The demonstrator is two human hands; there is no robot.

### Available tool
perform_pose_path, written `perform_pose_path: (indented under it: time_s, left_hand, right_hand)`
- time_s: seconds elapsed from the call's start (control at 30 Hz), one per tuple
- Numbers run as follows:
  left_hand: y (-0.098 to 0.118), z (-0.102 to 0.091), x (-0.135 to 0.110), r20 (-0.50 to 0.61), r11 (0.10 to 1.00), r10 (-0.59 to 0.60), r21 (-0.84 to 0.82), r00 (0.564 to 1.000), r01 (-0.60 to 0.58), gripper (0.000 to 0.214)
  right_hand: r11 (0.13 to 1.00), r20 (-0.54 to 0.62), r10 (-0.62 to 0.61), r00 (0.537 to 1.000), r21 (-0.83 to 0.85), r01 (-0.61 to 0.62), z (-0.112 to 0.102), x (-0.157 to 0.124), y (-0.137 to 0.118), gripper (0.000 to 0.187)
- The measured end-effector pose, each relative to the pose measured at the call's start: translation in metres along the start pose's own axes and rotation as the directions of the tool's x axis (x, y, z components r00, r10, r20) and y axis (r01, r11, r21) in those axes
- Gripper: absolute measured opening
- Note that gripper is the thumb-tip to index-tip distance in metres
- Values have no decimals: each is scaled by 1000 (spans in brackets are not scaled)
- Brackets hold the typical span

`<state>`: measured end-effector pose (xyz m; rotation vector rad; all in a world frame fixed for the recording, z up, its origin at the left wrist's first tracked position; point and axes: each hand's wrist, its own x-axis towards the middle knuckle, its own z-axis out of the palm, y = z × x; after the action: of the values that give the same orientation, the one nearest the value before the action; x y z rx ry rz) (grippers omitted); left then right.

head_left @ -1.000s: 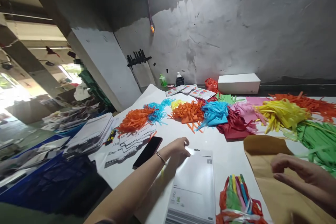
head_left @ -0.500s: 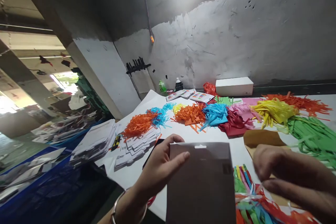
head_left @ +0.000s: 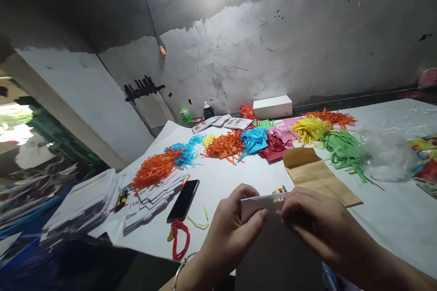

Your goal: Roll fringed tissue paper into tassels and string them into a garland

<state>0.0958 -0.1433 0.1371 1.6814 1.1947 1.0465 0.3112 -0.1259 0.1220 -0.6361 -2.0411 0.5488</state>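
Both hands hold a grey-backed card [head_left: 276, 254] upright close in front of me. My left hand [head_left: 229, 232] grips its left top corner, thumb in front and fingers behind. My right hand [head_left: 316, 225] pinches the top edge from the right, fingers curled over it. Coloured paper strips [head_left: 280, 189] peek just above the card's top edge. A silver bangle [head_left: 179, 270] circles my left wrist.
On the white table [head_left: 232, 177] lie a black phone [head_left: 183, 200] with a red lanyard [head_left: 177, 241], a brown envelope [head_left: 316, 175], piles of shredded coloured paper [head_left: 252, 138], stacks of white cards [head_left: 153, 195], a white box [head_left: 272, 107], bottles [head_left: 205, 110], and clear plastic [head_left: 385, 154] at right.
The card has been raised nearer to me and my right hand has taken hold of its top edge. The view has swung right, so the table shows further right.
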Motion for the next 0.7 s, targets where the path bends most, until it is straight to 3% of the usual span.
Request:
perform_pose_path:
  time_s: [0.13,0.27,0.4,0.5,0.57,0.7]
  left_hand:
    - [7,10,1,19,1000,11,28,1000,-11,20]
    - [8,18,2,64,998,35,41,997,-38,18]
    - [5,25,4,67,997,65,30,996,-67,15]
    - [0,30,3,65,999,42,-21,997,-41,16]
    - [-3,32,2,56,998,50,-40,997,-48,17]
    - [-6,36,0,38,993,115,-39,993,-114,16]
  right_hand:
    - [998,-19,18,1000,-54,-19,-7,-10,-4,19]
    - [990,-91,-59,994,-134,47,-6,-21,0,19]
    - [909,-224,-140,965,-415,35,-3,-33,11,14]
    - [803,-341,-160,926,-591,-79,-4,-37,18,48]
    - [827,-335,-111,936,-554,-100,-5,-38,21,53]
    - [896,-281,-55,958,-438,-76,-3,-37,24,34]
